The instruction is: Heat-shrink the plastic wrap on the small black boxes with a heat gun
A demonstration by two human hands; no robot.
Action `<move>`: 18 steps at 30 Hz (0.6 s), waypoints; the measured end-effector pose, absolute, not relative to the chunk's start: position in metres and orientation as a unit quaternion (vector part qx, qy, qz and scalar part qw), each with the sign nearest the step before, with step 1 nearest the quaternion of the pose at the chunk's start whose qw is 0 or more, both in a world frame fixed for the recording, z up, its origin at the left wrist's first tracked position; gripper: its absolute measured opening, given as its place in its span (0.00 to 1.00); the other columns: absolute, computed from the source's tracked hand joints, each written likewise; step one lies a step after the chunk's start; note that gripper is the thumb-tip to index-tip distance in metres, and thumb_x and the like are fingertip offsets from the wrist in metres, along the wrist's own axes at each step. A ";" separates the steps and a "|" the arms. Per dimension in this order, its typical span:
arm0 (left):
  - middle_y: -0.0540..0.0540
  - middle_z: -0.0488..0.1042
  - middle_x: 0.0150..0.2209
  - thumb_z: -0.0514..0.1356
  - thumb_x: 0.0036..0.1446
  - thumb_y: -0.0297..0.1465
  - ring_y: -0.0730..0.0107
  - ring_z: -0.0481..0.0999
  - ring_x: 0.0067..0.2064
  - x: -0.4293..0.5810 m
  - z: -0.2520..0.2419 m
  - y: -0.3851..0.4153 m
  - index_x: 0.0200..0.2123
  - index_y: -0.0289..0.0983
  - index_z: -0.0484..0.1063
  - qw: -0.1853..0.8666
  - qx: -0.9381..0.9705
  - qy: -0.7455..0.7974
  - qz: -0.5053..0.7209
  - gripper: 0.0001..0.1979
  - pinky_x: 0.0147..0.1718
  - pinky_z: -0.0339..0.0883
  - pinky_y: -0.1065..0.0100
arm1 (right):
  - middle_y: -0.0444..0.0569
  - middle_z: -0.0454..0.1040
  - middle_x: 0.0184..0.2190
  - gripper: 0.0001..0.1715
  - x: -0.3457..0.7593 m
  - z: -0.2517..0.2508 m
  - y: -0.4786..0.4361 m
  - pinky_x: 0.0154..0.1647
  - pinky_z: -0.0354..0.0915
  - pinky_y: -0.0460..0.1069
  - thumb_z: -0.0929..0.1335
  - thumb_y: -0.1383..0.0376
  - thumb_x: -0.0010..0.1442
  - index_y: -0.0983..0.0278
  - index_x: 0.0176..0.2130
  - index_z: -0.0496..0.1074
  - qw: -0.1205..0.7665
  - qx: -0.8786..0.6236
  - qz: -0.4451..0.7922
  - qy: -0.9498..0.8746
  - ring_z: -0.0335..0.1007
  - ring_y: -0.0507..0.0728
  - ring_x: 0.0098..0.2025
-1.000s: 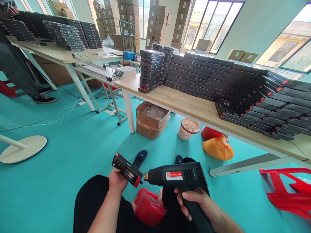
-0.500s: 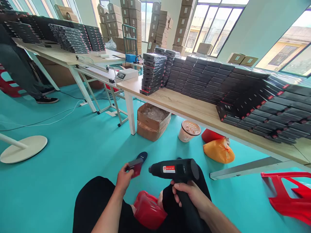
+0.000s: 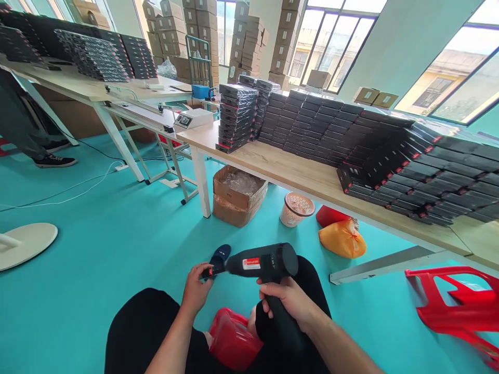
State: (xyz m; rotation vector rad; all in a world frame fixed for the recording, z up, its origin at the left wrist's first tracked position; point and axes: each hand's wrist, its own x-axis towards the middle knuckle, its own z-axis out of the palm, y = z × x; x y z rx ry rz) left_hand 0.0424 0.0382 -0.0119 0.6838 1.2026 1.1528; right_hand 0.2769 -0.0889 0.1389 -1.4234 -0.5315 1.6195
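Note:
My left hand (image 3: 196, 291) is closed around a small black box with a red end (image 3: 207, 272), held end-on low in the middle. My right hand (image 3: 288, 304) grips the handle of a black heat gun (image 3: 262, 263), whose nozzle points left and sits right at the box. Both hands hover above my knees in black trousers. A red plastic stool (image 3: 232, 338) shows between my legs.
A long wooden table (image 3: 307, 175) carries stacks of black boxes (image 3: 351, 135). Under it sit a cardboard box (image 3: 237, 195), a small bin (image 3: 295, 209) and an orange bag (image 3: 342, 238). A red stool (image 3: 460, 306) lies at right. Another person's legs (image 3: 23, 124) stand far left.
My left hand has turned the box from lengthwise to end-on and brought it closer to the nozzle. The heat gun has swung a little to the left and away from me.

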 end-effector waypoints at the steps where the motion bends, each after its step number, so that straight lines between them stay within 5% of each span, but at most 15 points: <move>1: 0.45 0.78 0.41 0.58 0.36 0.07 0.57 0.71 0.59 0.042 -0.012 0.039 0.25 0.40 0.75 0.629 0.283 0.519 0.505 0.22 0.56 0.65 0.65 | 0.45 0.74 0.24 0.17 0.279 0.139 -0.089 0.22 0.63 0.47 0.74 0.60 0.49 0.68 0.36 0.74 0.453 -0.587 0.639 -0.206 0.68 0.52 0.22; 8: 0.46 0.79 0.40 0.59 0.36 0.09 0.59 0.73 0.55 0.043 -0.008 0.039 0.27 0.40 0.77 0.603 0.317 0.541 0.494 0.21 0.50 0.68 0.71 | 0.47 0.75 0.24 0.18 0.283 0.140 -0.091 0.22 0.63 0.48 0.75 0.62 0.48 0.70 0.38 0.75 0.436 -0.568 0.663 -0.218 0.69 0.53 0.22; 12: 0.48 0.78 0.32 0.61 0.40 0.15 0.62 0.76 0.40 0.040 -0.012 0.039 0.29 0.38 0.79 0.608 0.345 0.551 0.455 0.15 0.35 0.70 0.72 | 0.44 0.73 0.23 0.15 0.283 0.139 -0.087 0.22 0.63 0.46 0.75 0.61 0.49 0.67 0.36 0.73 0.462 -0.601 0.619 -0.204 0.68 0.51 0.22; 18: 0.46 0.73 0.22 0.57 0.49 0.26 0.63 0.73 0.21 0.040 -0.015 0.038 0.35 0.33 0.77 0.755 0.086 0.502 0.414 0.11 0.22 0.68 0.65 | 0.47 0.75 0.25 0.20 0.271 0.151 -0.082 0.22 0.64 0.46 0.75 0.59 0.48 0.69 0.38 0.75 0.454 -0.524 0.695 -0.190 0.69 0.52 0.22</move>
